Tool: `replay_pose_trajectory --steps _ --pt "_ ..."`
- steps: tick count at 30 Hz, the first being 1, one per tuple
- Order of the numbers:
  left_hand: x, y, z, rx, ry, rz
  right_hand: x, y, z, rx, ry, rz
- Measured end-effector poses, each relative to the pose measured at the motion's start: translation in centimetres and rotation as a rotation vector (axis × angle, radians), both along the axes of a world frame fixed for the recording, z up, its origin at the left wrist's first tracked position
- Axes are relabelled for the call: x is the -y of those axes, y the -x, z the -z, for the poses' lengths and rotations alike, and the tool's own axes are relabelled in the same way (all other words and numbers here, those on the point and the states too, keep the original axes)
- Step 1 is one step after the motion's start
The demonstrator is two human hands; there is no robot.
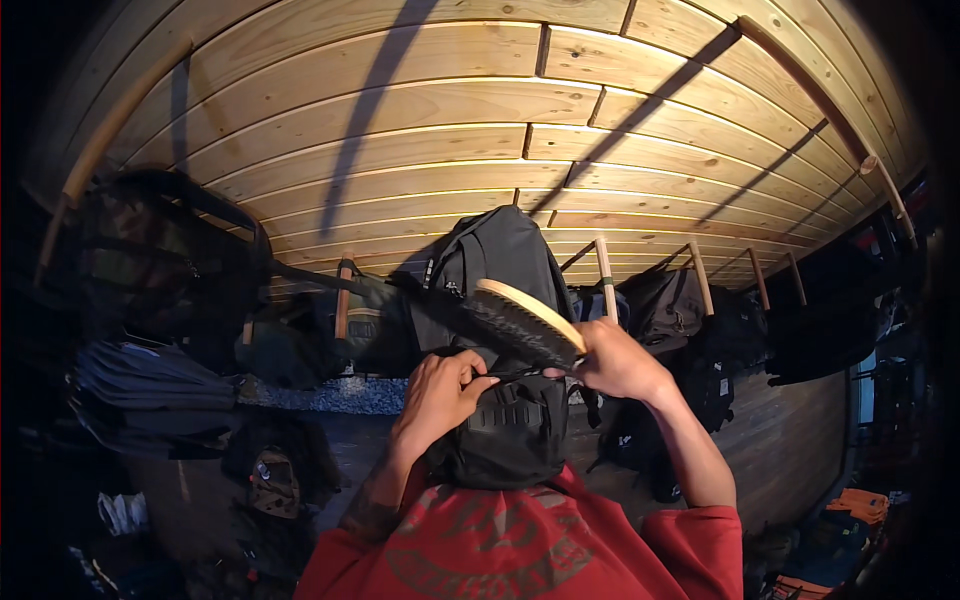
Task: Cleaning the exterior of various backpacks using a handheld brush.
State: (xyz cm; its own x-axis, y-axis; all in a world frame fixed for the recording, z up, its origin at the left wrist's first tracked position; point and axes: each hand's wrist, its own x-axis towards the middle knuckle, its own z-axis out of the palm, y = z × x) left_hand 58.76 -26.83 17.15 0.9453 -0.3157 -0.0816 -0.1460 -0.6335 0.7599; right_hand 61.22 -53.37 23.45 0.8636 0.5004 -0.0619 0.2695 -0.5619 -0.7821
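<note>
A black backpack [497,250] stands upright in front of me, against the plank wall. Close to my chest is a black fabric part [515,425] with a pocket; whether it belongs to the same backpack I cannot tell. My left hand [440,398] is closed, thumb and fingers pinching the dark edge between the two. In my right hand [618,360] is a brush [530,318] with a pale wooden back and dark bristles, tilted over the backpack's front. The right fingertips come close to the same edge, and the brush hides part of the backpack behind it.
Wooden pegs [606,275] stick out from the plank wall [440,110]. A dark camouflage bag [150,250] hangs at the left, above a stack of folded dark cloth [150,385]. A grey bag [670,300] and other black bags are at the right. Orange items [860,505] lie low right.
</note>
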Motion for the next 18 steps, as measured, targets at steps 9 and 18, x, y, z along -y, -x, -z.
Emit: replay_pose_trajectory --steps 9,18 --pt "-0.5 -0.1 -0.5 -0.067 0.016 0.057 3.5 0.6 2.7 -0.315 -0.243 0.2" --pt "0.6 2.9 -0.2 0.23 0.02 0.117 -1.9 -1.0 2.5 -0.516 -0.551 0.183"
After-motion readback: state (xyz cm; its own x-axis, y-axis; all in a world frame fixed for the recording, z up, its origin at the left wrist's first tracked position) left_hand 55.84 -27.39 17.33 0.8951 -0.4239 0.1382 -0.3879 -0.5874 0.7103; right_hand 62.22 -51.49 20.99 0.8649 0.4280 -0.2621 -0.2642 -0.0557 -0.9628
